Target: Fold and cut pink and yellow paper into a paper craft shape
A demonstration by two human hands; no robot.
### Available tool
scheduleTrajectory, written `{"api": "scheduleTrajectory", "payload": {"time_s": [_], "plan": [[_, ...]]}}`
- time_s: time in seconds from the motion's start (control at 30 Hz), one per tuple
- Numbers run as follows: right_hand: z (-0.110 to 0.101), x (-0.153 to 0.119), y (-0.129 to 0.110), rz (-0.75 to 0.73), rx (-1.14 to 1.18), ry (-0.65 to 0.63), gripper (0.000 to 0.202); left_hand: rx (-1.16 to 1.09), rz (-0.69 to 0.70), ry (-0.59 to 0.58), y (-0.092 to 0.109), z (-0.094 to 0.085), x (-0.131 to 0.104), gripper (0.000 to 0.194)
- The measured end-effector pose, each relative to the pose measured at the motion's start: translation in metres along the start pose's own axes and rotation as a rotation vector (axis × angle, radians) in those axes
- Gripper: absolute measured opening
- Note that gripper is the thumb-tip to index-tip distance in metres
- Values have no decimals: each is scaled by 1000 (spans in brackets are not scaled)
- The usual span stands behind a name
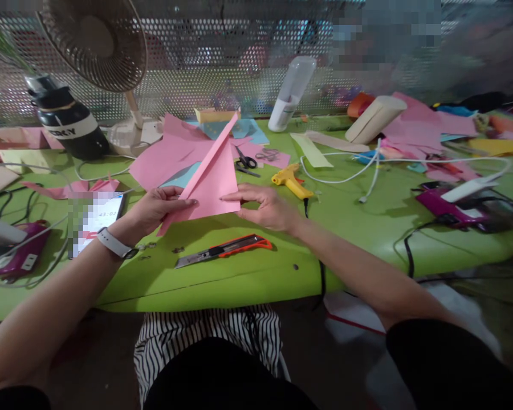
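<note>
A piece of pink paper [216,185] with a narrow folded strip along its slanted left side is held up above the green table. My left hand [156,209] pinches its lower left part, thumb over the folded strip. At the lower right corner, my right hand [267,208] grips the sheet between thumb and fingers. Just below the paper lies a utility knife [226,250] with an orange edge, its blade pointing left. A yellow hot glue gun [291,181] rests beyond my right hand. Black-handled scissors [245,162] lie behind the paper.
A phone [100,219] lies beside my left wrist. Purple power strips [453,208] with cables sit at both sides. At the back stand a fan [96,42], a black bottle [70,122] and a clear-topped white bottle [290,94]. Pink paper sheets [175,145] cover the table behind my hands.
</note>
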State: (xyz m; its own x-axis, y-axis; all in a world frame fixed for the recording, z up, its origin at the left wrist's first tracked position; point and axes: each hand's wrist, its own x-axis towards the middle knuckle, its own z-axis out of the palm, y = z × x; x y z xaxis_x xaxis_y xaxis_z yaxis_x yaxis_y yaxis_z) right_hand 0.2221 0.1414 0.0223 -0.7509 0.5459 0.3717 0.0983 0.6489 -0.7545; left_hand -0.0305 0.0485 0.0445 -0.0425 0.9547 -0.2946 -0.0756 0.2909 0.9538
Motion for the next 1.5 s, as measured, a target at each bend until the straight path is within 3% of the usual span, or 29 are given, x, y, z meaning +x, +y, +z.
{"api": "scheduleTrajectory", "payload": {"time_s": [0.17,0.33,0.47,0.6,0.73,0.97,1.1,1.3,1.5], "plan": [[-9,4,0,-12,192,-33,24,1,-60,-37,2,-5,0,21],[-6,3,-1,-25,300,-159,23,-5,-109,-137,4,8,-2,21],[-3,0,-1,-92,220,-117,28,30,-40,-2,4,22,-5,20],[1,-2,0,-137,132,-9,27,-18,20,117,-1,25,-4,22],[8,-2,6,-180,130,86,33,-73,1,112,-6,24,-3,26],[11,-5,12,-172,138,58,23,-135,-107,30,-5,26,-9,21],[10,-7,6,-207,73,26,39,-119,-101,1,-7,25,-9,26],[13,-6,9,-210,153,57,24,-129,-89,-43,-14,20,-8,30],[13,-7,14,-187,150,76,27,-84,-22,-72,-14,18,-8,28]]}}
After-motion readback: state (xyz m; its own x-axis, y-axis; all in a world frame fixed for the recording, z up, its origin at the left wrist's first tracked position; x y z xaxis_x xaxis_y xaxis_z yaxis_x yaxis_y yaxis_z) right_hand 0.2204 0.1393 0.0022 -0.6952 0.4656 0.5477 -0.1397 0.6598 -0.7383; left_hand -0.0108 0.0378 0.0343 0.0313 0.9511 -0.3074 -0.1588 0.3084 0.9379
